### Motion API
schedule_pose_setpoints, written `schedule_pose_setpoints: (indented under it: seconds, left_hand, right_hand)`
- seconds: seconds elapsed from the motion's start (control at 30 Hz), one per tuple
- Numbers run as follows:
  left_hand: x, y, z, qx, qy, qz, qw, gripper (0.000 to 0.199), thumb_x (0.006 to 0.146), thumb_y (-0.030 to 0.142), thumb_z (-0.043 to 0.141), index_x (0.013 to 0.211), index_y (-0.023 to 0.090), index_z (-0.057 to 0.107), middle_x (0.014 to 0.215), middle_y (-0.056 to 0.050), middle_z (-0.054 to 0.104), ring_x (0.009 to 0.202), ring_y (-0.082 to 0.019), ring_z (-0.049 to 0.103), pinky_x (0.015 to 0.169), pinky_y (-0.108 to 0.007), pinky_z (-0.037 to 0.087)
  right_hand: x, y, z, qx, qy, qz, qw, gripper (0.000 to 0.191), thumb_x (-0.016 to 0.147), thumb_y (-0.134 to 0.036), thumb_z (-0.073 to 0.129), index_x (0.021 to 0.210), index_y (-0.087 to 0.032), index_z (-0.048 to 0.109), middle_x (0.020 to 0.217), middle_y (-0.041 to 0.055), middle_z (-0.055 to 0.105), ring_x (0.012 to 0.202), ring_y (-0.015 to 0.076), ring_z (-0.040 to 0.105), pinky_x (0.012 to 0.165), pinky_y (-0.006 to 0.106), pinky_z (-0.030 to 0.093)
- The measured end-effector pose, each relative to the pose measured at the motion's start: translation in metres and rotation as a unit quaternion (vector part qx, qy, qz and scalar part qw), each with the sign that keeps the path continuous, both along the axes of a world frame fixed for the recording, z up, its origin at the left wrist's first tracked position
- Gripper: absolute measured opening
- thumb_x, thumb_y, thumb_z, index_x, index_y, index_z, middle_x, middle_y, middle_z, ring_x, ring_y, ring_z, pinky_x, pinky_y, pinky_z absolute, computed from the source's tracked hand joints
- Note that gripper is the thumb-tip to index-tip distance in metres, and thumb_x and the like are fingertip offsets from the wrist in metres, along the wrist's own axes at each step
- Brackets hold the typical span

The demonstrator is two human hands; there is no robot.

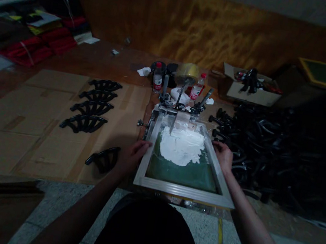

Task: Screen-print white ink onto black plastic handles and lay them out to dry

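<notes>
A metal-framed screen (159, 185) with green mesh is in front of me, hinged to clamps (198, 107) at its far end. White paste (181, 146) is spread over the upper part of the mesh, with a squeegee (182, 120) near the far edge. My left hand (133, 156) is at the left side of the frame, its fingers closed at the edge. On the other side my right hand (222, 155) has its fingers at the frame's right edge. What lies under the screen is hidden.
Black curved parts (87, 123) lie in a column on cardboard (49, 157) at left, one nearer (103, 159). A large pile of black parts (259, 141) covers the right. Two bottles (157, 79) and an open box (252, 94) stand behind.
</notes>
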State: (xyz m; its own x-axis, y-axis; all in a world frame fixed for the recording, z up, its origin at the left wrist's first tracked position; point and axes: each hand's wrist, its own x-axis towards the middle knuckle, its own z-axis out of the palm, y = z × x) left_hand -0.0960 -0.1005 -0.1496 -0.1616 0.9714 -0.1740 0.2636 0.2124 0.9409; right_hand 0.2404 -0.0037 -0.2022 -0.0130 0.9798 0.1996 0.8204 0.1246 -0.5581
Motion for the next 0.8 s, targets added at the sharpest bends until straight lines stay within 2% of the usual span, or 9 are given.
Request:
schedule_pose_setpoints:
  seconds: [0.07, 0.13, 0.2, 0.27, 0.4, 0.47, 0.57, 0.7, 0.8]
  left_hand:
    - [-0.002, -0.013, -0.032, -0.052, -0.020, -0.029, 0.998, 0.064, 0.079, 0.053, 0.060, 0.130, 0.015, 0.060, 0.082, -0.004, 0.071, 0.073, -0.021, 0.064, 0.065, -0.030, 0.050]
    - [-0.002, -0.017, -0.060, -0.078, -0.029, -0.037, 0.996, 0.073, 0.080, 0.049, 0.061, 0.143, 0.015, 0.048, 0.079, -0.003, 0.070, 0.069, -0.020, 0.063, 0.063, -0.030, 0.050]
    - [-0.001, -0.016, -0.081, -0.085, -0.022, -0.032, 0.996, 0.074, 0.082, 0.048, 0.060, 0.146, 0.015, 0.044, 0.080, -0.004, 0.069, 0.070, -0.020, 0.064, 0.064, -0.030, 0.050]
    - [0.000, -0.013, -0.093, -0.086, -0.010, -0.030, 0.996, 0.072, 0.083, 0.047, 0.059, 0.145, 0.014, 0.045, 0.082, -0.005, 0.070, 0.073, -0.021, 0.065, 0.065, -0.031, 0.051]
    - [0.000, -0.010, -0.104, -0.083, -0.011, -0.042, 0.996, 0.066, 0.085, 0.044, 0.057, 0.142, 0.011, 0.048, 0.100, -0.011, 0.073, 0.086, -0.024, 0.068, 0.077, -0.035, 0.054]
    - [0.000, -0.010, -0.107, -0.077, -0.021, -0.045, 0.996, 0.063, 0.085, 0.042, 0.058, 0.140, 0.012, 0.050, 0.111, -0.013, 0.072, 0.095, -0.025, 0.068, 0.085, -0.037, 0.054]
    - [-0.001, -0.012, -0.110, -0.078, -0.025, -0.044, 0.996, 0.061, 0.086, 0.041, 0.058, 0.141, 0.013, 0.050, 0.116, -0.014, 0.071, 0.102, -0.027, 0.067, 0.090, -0.039, 0.052]
    - [0.000, -0.013, -0.108, -0.083, -0.014, -0.041, 0.996, 0.062, 0.088, 0.041, 0.056, 0.142, 0.011, 0.049, 0.110, -0.015, 0.071, 0.102, -0.027, 0.067, 0.090, -0.038, 0.052]
    - [0.002, -0.013, -0.102, -0.088, -0.017, -0.032, 0.995, 0.061, 0.087, 0.041, 0.056, 0.140, 0.010, 0.051, 0.103, -0.013, 0.072, 0.095, -0.026, 0.068, 0.086, -0.037, 0.053]
  right_hand:
    - [-0.010, 0.016, 0.015, 0.051, -0.026, -0.003, 0.998, 0.043, 0.089, -0.032, 0.052, 0.125, -0.011, 0.065, 0.126, 0.0150, 0.064, 0.114, 0.0263, 0.059, 0.097, 0.037, 0.048]
    - [-0.039, 0.027, 0.029, 0.090, -0.076, 0.056, 0.991, 0.060, 0.083, -0.033, 0.064, 0.139, -0.013, 0.052, 0.146, 0.0186, 0.046, 0.129, 0.0306, 0.048, 0.105, 0.044, 0.043]
    - [-0.073, 0.031, 0.039, 0.076, -0.138, 0.138, 0.978, 0.064, 0.082, -0.030, 0.067, 0.141, -0.012, 0.048, 0.148, 0.0200, 0.044, 0.130, 0.0320, 0.045, 0.104, 0.044, 0.041]
    - [-0.100, 0.030, 0.045, 0.008, -0.190, 0.190, 0.963, 0.048, 0.084, -0.026, 0.063, 0.130, -0.012, 0.056, 0.132, 0.0181, 0.058, 0.119, 0.0292, 0.053, 0.097, 0.038, 0.044]
    - [-0.122, 0.008, 0.037, -0.126, -0.274, 0.211, 0.930, 0.023, 0.090, -0.022, 0.051, 0.107, -0.015, 0.065, 0.105, 0.0132, 0.070, 0.096, 0.0242, 0.063, 0.079, 0.030, 0.046]
    - [-0.120, -0.012, 0.028, -0.122, -0.298, 0.237, 0.917, 0.024, 0.091, -0.018, 0.047, 0.107, -0.014, 0.065, 0.105, 0.0134, 0.069, 0.095, 0.0234, 0.063, 0.078, 0.029, 0.046]
    - [-0.109, -0.043, 0.018, -0.076, -0.297, 0.341, 0.888, 0.026, 0.091, -0.013, 0.046, 0.108, -0.014, 0.065, 0.107, 0.0132, 0.068, 0.102, 0.0232, 0.060, 0.084, 0.030, 0.046]
    - [-0.096, -0.052, 0.023, -0.063, -0.261, 0.464, 0.844, 0.024, 0.086, -0.011, 0.053, 0.105, -0.015, 0.067, 0.104, 0.0101, 0.069, 0.099, 0.0223, 0.060, 0.085, 0.031, 0.046]
    - [-0.097, -0.043, 0.026, -0.063, -0.233, 0.429, 0.871, 0.024, 0.082, -0.009, 0.056, 0.102, -0.017, 0.067, 0.100, 0.0081, 0.069, 0.097, 0.0220, 0.060, 0.079, 0.030, 0.047]
